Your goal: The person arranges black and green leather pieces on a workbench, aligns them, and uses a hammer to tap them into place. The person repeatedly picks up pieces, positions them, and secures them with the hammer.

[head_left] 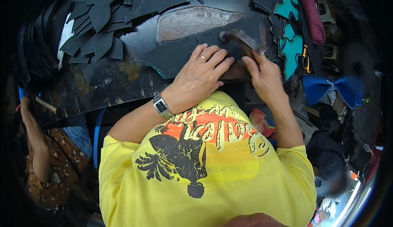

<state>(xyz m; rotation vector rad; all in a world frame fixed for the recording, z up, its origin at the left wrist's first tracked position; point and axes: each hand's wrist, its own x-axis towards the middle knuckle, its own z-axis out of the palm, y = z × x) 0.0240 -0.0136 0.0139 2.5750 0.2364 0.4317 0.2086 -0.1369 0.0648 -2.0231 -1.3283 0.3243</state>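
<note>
My left hand (199, 70), wearing a ring and a wristwatch (160, 104), lies on a black cut sheet piece (167, 57) near the table's front edge. Its fingers are stretched out and press the piece down; a thin teal edge shows along the lower left of the sheet. Just to the right, my right hand (266, 74) is closed around the handle of a hammer (242, 37). The hammer's head is over the right part of the black sheet, close to my left fingertips. Whether its face touches the sheet, I cannot tell.
Behind the sheet lies a worn metal plate (192, 22). Overlapping black cut pieces (102, 14) pile at the far left; teal-faced pieces (293, 48) lie right. Orange-handled scissors (306, 59) sit by the right edge, near a maroon roll (313, 20). Another person's arm (37, 132) is at left.
</note>
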